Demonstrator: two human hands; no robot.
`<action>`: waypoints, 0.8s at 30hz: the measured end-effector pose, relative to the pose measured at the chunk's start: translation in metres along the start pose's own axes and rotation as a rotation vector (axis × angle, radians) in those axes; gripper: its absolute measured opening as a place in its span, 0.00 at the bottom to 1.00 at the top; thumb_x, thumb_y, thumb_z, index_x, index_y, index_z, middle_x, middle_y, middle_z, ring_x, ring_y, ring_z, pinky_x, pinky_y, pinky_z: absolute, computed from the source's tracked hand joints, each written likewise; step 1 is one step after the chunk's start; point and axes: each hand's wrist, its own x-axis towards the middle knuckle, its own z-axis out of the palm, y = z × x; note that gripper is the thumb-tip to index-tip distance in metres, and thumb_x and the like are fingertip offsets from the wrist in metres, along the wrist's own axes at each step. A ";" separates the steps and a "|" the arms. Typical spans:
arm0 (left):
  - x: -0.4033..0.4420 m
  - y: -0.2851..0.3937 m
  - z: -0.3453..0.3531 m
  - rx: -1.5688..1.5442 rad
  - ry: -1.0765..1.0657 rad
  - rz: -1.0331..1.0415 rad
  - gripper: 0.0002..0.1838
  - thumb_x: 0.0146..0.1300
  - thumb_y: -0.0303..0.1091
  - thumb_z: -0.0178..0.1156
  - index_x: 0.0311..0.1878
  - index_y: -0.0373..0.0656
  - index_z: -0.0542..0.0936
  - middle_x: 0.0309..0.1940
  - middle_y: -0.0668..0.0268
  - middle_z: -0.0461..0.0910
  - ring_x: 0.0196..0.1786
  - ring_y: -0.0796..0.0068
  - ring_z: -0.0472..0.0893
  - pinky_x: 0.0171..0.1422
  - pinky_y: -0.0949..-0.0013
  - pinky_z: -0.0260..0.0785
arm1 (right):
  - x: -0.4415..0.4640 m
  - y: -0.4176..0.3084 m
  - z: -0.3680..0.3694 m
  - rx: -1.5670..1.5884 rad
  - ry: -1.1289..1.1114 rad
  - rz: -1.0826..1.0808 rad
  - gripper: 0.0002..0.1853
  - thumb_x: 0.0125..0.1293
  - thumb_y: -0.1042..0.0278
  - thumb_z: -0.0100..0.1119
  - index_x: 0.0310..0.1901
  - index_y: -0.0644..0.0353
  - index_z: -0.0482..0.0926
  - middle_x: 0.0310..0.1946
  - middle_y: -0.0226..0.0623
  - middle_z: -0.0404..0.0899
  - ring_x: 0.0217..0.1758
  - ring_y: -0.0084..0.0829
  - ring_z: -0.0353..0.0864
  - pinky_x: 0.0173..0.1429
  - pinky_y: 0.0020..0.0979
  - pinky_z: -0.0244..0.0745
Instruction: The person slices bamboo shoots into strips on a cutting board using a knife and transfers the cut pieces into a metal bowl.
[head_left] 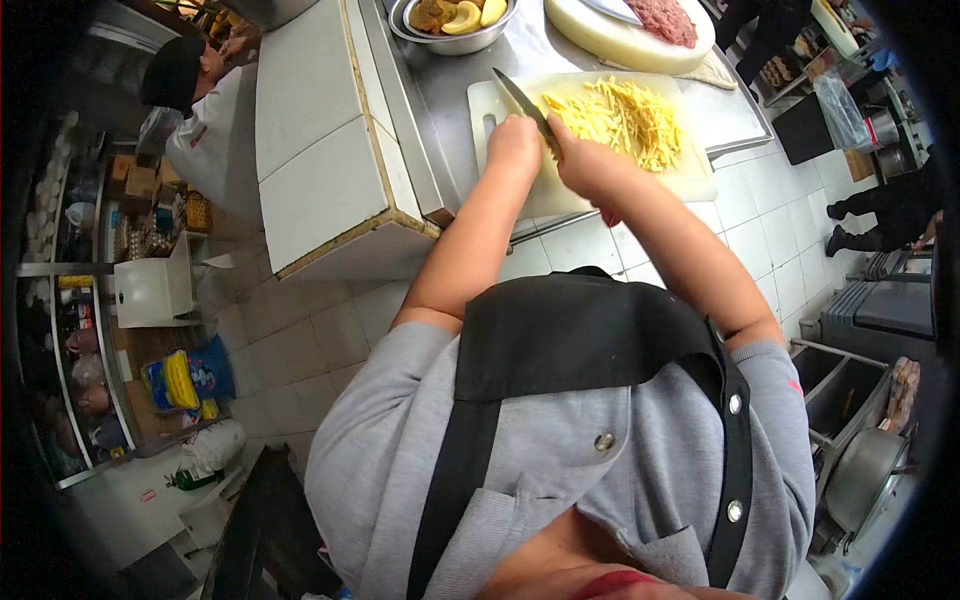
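Observation:
A long knife [521, 98] points up and to the left over the white cutting board [545, 200]. My right hand [590, 168] is wrapped round its handle. Beside the blade, at the board's left part, my left hand [514, 145] is closed, with its fingertips hidden, so what it holds cannot be made out. Thin yellow strips [640, 120] lie in a loose pile on the board, to the right of the knife.
Behind the board are a metal bowl [470, 40] with yellow pieces and a round white board [590, 45] bearing minced meat [662, 20]. A tiled counter [320, 150] adjoins at left. A person in white [215, 140] is at the upper left; others stand at right.

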 end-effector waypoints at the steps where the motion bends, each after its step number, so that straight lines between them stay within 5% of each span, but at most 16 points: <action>1: -0.001 0.000 0.001 -0.004 0.004 0.003 0.08 0.57 0.25 0.53 0.34 0.37 0.82 0.39 0.49 0.81 0.45 0.50 0.81 0.50 0.55 0.74 | 0.004 0.009 0.015 -0.016 0.084 -0.055 0.38 0.60 0.78 0.39 0.74 0.52 0.45 0.37 0.62 0.80 0.35 0.51 0.83 0.36 0.47 0.79; 3: -0.003 -0.001 0.004 -0.067 0.085 -0.026 0.08 0.57 0.25 0.53 0.34 0.37 0.82 0.39 0.48 0.81 0.45 0.50 0.81 0.50 0.54 0.74 | 0.002 0.014 0.031 -0.049 0.213 -0.104 0.37 0.63 0.72 0.45 0.74 0.50 0.46 0.35 0.57 0.81 0.34 0.54 0.82 0.42 0.47 0.75; 6: -0.003 -0.004 0.008 -0.097 0.089 -0.046 0.07 0.58 0.26 0.55 0.37 0.39 0.81 0.42 0.50 0.80 0.48 0.49 0.79 0.53 0.55 0.72 | 0.010 0.021 0.018 0.116 0.227 -0.101 0.36 0.65 0.69 0.46 0.74 0.47 0.47 0.36 0.54 0.81 0.30 0.49 0.82 0.38 0.46 0.76; 8: -0.006 -0.004 0.004 -0.109 0.112 -0.039 0.07 0.58 0.27 0.57 0.39 0.41 0.81 0.45 0.52 0.79 0.51 0.51 0.77 0.56 0.56 0.70 | -0.007 0.014 -0.012 0.355 0.014 0.067 0.34 0.67 0.67 0.45 0.74 0.45 0.48 0.36 0.49 0.80 0.24 0.42 0.80 0.33 0.43 0.76; 13: -0.012 -0.012 0.016 -0.037 0.396 -0.069 0.14 0.59 0.32 0.60 0.50 0.45 0.78 0.52 0.61 0.76 0.60 0.59 0.70 0.64 0.55 0.61 | -0.029 0.045 -0.029 0.372 0.142 -0.029 0.33 0.68 0.66 0.45 0.74 0.47 0.50 0.35 0.40 0.79 0.19 0.35 0.76 0.26 0.36 0.75; 19: 0.029 -0.014 0.021 -0.217 0.320 0.236 0.12 0.58 0.29 0.58 0.46 0.47 0.81 0.50 0.62 0.78 0.56 0.57 0.73 0.62 0.60 0.64 | -0.041 0.065 -0.050 0.492 0.166 -0.034 0.32 0.67 0.64 0.48 0.72 0.51 0.54 0.32 0.38 0.76 0.18 0.29 0.73 0.24 0.32 0.74; 24: 0.067 0.001 0.026 -0.087 0.151 0.218 0.14 0.56 0.28 0.58 0.45 0.52 0.83 0.47 0.61 0.80 0.53 0.56 0.75 0.59 0.60 0.67 | -0.035 0.083 -0.046 0.504 0.207 -0.037 0.31 0.67 0.65 0.47 0.71 0.54 0.56 0.32 0.38 0.76 0.18 0.29 0.73 0.24 0.32 0.73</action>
